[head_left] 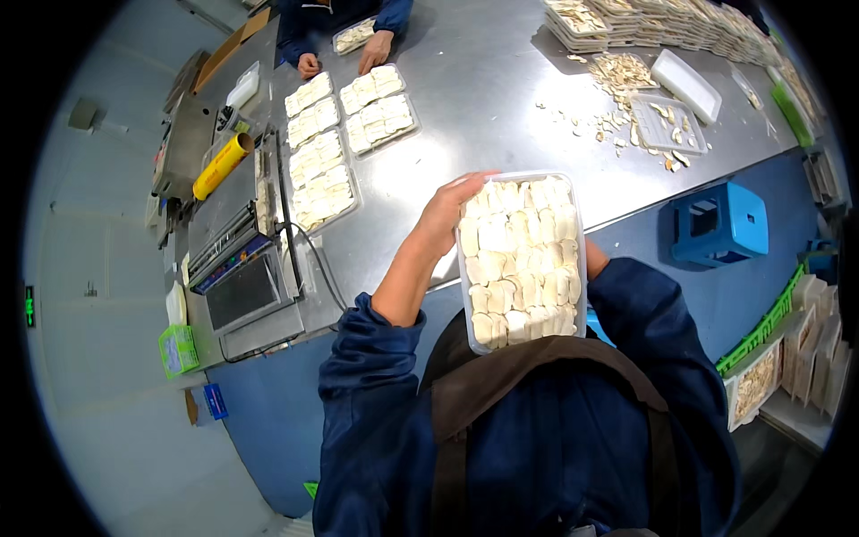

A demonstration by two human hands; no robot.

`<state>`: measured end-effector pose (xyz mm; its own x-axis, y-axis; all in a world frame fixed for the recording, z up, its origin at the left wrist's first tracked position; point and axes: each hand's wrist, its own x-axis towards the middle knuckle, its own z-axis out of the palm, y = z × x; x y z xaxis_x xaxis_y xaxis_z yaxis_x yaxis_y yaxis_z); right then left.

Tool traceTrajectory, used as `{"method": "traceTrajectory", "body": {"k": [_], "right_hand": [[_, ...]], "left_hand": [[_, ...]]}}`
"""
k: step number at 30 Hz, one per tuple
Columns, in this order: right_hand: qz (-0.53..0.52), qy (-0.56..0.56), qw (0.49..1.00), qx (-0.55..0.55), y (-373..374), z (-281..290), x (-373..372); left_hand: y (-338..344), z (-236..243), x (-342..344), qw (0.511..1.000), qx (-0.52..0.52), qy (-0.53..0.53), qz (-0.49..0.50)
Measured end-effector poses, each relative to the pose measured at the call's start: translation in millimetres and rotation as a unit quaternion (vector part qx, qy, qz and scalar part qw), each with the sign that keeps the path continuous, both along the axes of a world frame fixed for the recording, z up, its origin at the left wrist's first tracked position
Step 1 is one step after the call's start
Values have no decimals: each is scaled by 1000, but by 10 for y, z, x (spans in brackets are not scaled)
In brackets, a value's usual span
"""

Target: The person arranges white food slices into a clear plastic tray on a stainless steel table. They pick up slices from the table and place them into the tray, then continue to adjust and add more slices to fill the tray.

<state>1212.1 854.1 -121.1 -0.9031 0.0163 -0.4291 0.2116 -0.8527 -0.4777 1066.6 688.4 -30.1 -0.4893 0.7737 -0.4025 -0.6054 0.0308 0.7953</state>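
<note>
A clear plastic tray of pale, flat slices [519, 259], laid in tight rows, is held in front of my chest, just off the near edge of the steel table [420, 197]. My left hand [447, 210] is closed on the tray's upper left side, fingertips at its rim. My right hand [596, 258] is at the tray's right side, largely hidden behind it. Beyond, on the table, several similar filled trays [376, 116] stand in two columns.
A co-worker's hands [374, 54] are at the far trays. A sealing machine [246, 277] with a yellow roll [222, 166] sits left. Stacked trays [577, 22] and loose slices [622, 76] lie right. A blue stool [725, 224] and green crate [761, 322] are at the right.
</note>
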Motion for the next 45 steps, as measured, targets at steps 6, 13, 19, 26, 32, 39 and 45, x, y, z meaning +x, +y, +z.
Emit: {"method": "traceTrajectory", "body": {"k": [6,13,19,26,32,39,45], "right_hand": [[61,-8,963,264,7,335,-28],[104,97,952,272,477,724,-468],[105,84,956,259,377,695,-494],[126,79,948,282,345,639,-544],[125,28,942,311,364,557,-530],[117,18,946,300,393,520,-508],[117,3,940,321,391,522,-507]], "left_hand": [[-99,-129,-77,999,-35,-19,0],[7,-97,-138,998,-53,29,3],[-28,-272,-528,997,12,-53,-53],[-111,-326,-627,989,-6,117,-90],[18,-492,-196,900,-8,412,144],[37,-539,-61,857,52,401,319],[-62,-595,-5,850,10,263,457]]}}
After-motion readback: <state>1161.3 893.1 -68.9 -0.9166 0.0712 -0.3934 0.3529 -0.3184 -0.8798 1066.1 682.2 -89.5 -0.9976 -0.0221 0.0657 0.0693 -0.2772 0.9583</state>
